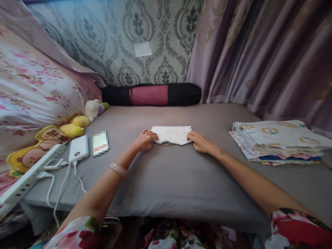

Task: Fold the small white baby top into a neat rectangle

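Note:
A small white cloth garment (172, 134) with a faint print lies folded on the grey bed sheet (166, 180), in the middle of the head view. Its near edge dips unevenly, and a thin pale loop shows there. At its left end, my left hand (146, 140) pinches the corner between thumb and fingers. My right hand (199, 141) grips the opposite corner in the same way. Between the hands the fabric lies stretched out. The fingertips are partly hidden by the hands and cloth.
A stack of folded printed cloths (277, 141) lies at right. On the left are a power strip (33, 173), a white power bank (79, 148) with cables, a blurred card (100, 143) and plush toys (72, 128). A black-and-red bolster (149, 95) lies along the wall.

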`<state>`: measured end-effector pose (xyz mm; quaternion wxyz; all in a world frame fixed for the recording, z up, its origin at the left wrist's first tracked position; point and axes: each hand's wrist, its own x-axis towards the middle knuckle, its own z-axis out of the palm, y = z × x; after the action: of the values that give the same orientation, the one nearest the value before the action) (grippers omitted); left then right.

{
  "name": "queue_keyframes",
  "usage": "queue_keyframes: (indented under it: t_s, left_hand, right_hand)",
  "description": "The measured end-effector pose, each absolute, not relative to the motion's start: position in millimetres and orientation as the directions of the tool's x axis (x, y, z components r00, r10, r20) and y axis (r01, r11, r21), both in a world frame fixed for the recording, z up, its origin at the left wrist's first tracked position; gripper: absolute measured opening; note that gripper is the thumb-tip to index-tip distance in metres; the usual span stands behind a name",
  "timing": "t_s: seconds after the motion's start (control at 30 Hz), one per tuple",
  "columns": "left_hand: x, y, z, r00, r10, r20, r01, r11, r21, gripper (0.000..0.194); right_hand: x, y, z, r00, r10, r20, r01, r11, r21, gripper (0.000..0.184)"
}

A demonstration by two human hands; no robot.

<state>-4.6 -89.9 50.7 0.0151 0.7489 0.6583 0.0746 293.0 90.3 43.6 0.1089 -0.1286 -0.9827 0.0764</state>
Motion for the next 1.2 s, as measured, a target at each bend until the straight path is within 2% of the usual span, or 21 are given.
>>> queue_keyframes:
  t_s: [0.13, 0.27, 0.37, 0.53, 0.83, 1.07, 1.2]
  left_hand:
    - [4.0, -81.6, 54.5, -0.071, 0.991, 0.116, 0.98, 0.048, 0.193, 0.041]
    - [33.2, -55.9, 56.0, -0.267, 0.939, 0.218, 0.95, 0.219, 0.221, 0.039]
    - [56.7, -34.9, 50.5, -0.264, 0.927, 0.267, 0.961, 0.227, 0.16, 0.039]
    - [68.9, -17.9, 31.3, -0.242, 0.949, 0.2, 0.97, 0.233, 0.069, 0.048]
    - [65.1, -16.7, 18.5, -0.279, 0.956, 0.088, 0.956, 0.267, 0.125, 0.053]
    - [64.3, -16.9, 25.2, -0.265, 0.963, 0.048, 0.96, 0.259, 0.109, 0.053]
    - [61.2, -22.1, 29.8, -0.247, 0.961, 0.121, 0.969, 0.241, 0.058, 0.054]
  right_hand:
    - [278.2, 84.2, 54.8, -0.904, 0.385, 0.186, 0.353, 0.918, -0.182, 0.036]
    - [236.4, 70.0, 57.3, -0.832, 0.471, 0.294, 0.425, 0.88, -0.211, 0.039]
    - [204.6, 58.3, 50.1, -0.81, 0.496, 0.312, 0.46, 0.868, -0.185, 0.042]
    - [184.1, 54.5, 32.1, -0.81, 0.544, 0.221, 0.521, 0.839, -0.157, 0.052]
    - [186.5, 55.8, 17.3, -0.791, 0.588, 0.169, 0.562, 0.808, -0.178, 0.054]
    - [185.2, 59.9, 24.0, -0.808, 0.582, 0.089, 0.557, 0.805, -0.202, 0.055]
    - [192.0, 63.5, 30.7, -0.802, 0.594, 0.066, 0.571, 0.794, -0.207, 0.056]
